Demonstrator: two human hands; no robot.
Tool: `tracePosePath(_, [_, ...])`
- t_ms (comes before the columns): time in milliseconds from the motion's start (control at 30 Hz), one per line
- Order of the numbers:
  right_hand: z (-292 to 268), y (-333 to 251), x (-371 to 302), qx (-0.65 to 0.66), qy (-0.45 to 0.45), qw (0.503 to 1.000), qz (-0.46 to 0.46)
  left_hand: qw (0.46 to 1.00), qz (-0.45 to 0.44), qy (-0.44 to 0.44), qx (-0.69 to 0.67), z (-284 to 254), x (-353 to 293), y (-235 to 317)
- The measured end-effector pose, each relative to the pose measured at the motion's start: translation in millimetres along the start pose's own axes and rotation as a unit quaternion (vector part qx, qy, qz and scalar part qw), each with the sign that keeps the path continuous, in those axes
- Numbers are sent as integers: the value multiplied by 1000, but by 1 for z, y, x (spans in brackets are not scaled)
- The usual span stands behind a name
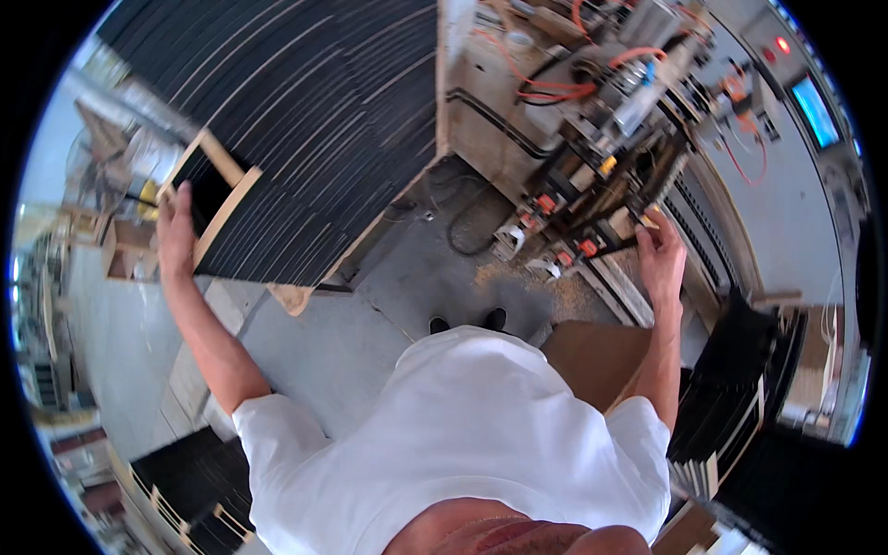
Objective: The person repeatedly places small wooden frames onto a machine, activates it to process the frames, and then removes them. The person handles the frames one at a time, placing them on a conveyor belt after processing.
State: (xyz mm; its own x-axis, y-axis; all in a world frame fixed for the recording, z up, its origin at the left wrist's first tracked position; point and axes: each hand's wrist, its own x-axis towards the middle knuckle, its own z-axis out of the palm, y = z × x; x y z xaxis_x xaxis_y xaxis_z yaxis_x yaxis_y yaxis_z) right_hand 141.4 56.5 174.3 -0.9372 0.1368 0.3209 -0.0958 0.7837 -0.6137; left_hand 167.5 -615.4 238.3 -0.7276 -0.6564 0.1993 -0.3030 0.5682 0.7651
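Note:
My left hand (177,233) is at the left end of a big stack of dark boards (324,120) with pale wood edges. Its thumb lies over a dark board (192,181) with a pale end strip, and the fingers curl round that board's outer edge. On the right, my right hand (662,259) is at the side of a woodworking machine (592,176) with red-and-black clamps and orange hoses. Its fingers are bent together by a rail of the machine; whatever is between them is too small to make out.
Sawdust (504,273) lies on the grey floor (370,324) below the machine. A brown panel (592,361) is near my right side, with more dark boards (708,407) beyond it. A lit screen (816,113) is at the far right. A wooden box (129,250) stands far left.

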Motion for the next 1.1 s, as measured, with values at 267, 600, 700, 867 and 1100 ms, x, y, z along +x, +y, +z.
tracePosePath(267, [-73,14,-24,-81,25,996,-10,991,109,76,14,-26,31,-55])
tracePosePath(600, [-227,16,-78,-348,17,936,51,872,307,-147,-353,252,-212,175])
tracePosePath(700, [-270,32,-121,-389,75,909,129,816,144,-389,-402,329,-272,188])
tracePosePath(867, [-293,54,-229,-324,112,850,400,737,80,-570,-353,440,-321,212])
tracePosePath(1100, [-280,57,-229,-222,222,837,448,728,123,-587,-332,563,-324,304])
